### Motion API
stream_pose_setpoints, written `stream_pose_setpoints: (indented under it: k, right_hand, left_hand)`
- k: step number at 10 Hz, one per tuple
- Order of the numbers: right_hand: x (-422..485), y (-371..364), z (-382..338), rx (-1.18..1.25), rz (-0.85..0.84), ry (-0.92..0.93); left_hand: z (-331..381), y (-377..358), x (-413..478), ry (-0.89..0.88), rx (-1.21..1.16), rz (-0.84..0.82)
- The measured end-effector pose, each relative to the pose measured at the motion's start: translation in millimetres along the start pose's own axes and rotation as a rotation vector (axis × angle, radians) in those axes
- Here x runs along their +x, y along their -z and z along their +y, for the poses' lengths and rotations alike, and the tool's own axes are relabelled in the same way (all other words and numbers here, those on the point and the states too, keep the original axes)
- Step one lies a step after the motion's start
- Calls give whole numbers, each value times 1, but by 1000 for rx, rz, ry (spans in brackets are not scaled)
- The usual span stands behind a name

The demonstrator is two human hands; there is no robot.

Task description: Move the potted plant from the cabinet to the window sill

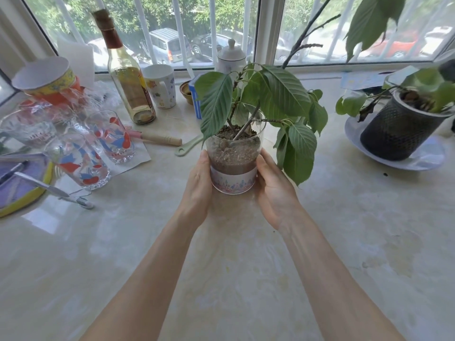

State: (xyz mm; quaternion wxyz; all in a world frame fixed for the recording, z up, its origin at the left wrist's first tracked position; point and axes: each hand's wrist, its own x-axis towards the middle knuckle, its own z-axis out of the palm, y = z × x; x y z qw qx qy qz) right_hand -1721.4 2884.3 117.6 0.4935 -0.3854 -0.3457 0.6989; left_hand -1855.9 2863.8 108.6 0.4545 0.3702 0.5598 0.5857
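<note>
Clear glass pot of soil with a leafy green plant (234,163) stands upright on the pale marble window sill (344,230), long axis vertical, stems rising toward the window. Left hand (197,190) and right hand (273,190) cup its sides, fingers wrapped behind. Black mesh pot (396,136) well apart at right.

A: Views?
B: One only, head-worn, wide-angle. Looks forward and down over the window sill (344,242) toward the window (221,28) along its far edge.
A: How near?
B: Close. Both forearms enter from the bottom of the frame; left hand (197,188) and right hand (273,190) sit mid-frame.
A: Distortion?
B: Frame lines bow outward near the corners.
A: Overlap?
B: No second view to share with.
</note>
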Motion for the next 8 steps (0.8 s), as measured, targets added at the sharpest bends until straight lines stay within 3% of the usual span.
stream_pose_setpoints:
  k: [5, 8]
  right_hand:
    - [-57, -6, -21, -353, 52, -63]
    - [-121, 3, -34, -310, 100, -5]
  left_hand:
    - [42, 1, -68, 158, 42, 175]
    - [56, 5, -134, 60, 50, 215]
